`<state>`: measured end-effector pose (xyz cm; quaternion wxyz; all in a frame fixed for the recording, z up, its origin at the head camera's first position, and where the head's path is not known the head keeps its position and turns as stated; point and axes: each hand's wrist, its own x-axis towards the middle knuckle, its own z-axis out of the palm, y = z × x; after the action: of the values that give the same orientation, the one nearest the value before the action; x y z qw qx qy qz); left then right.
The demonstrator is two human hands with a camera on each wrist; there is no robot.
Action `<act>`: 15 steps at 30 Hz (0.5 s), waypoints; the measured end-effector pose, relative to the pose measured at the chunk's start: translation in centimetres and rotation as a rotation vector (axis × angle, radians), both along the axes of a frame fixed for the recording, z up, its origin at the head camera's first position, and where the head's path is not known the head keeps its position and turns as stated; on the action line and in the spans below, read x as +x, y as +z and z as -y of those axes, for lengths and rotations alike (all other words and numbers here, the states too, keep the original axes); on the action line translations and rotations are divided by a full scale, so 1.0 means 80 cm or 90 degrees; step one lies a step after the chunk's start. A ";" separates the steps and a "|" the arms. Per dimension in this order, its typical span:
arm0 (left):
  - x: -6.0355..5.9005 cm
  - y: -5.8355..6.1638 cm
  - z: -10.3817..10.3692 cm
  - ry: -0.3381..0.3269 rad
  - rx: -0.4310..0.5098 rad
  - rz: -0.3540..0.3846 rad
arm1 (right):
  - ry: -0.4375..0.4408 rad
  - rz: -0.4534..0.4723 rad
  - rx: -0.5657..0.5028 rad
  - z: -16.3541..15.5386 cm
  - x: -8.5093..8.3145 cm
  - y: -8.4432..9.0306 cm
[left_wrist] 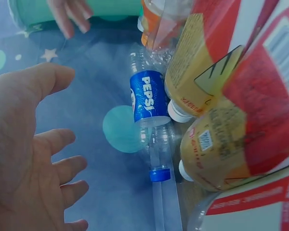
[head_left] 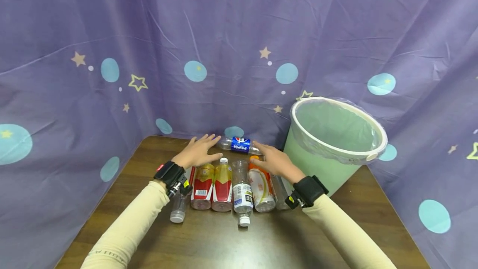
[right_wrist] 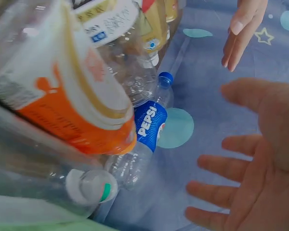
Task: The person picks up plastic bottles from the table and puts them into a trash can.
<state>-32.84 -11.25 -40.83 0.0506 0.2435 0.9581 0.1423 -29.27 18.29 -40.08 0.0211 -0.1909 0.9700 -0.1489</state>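
Observation:
My left hand [head_left: 197,152] hovers over the back left of a row of plastic bottles, its fingers spread and holding nothing. The right hand [head_left: 277,162] is spread the same way over the row's right side. Between them, at the back, a Pepsi bottle [head_left: 240,144] with a blue cap [left_wrist: 160,174] lies on its side. In the row are two bottles with red and yellow labels [head_left: 202,190], a clear bottle with a white label [head_left: 243,196] and an orange-and-white bottle [head_left: 262,190]. Clear bottles lie at the left end [head_left: 178,211] and the right end [head_left: 280,192], partly hidden by my wrists.
A green bin [head_left: 310,157] with a white rim and a clear plastic liner stands at the back right, close beside my right forearm. Purple curtain [head_left: 231,53] hangs behind the brown wooden table [head_left: 201,244] and along both its sides.

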 end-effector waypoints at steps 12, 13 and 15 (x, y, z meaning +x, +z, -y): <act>0.028 -0.020 0.026 -0.009 0.033 -0.016 | -0.113 -0.009 0.047 -0.031 0.039 -0.022; 0.030 -0.021 0.027 -0.009 0.034 -0.015 | -0.122 -0.010 0.052 -0.032 0.041 -0.024; 0.032 -0.024 0.030 -0.010 0.040 -0.014 | -0.140 -0.008 0.058 -0.034 0.044 -0.030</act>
<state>-30.25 -13.62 -42.76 0.0332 0.2543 0.9516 0.1691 -25.79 21.00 -42.45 0.0073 -0.0832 0.9910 -0.1048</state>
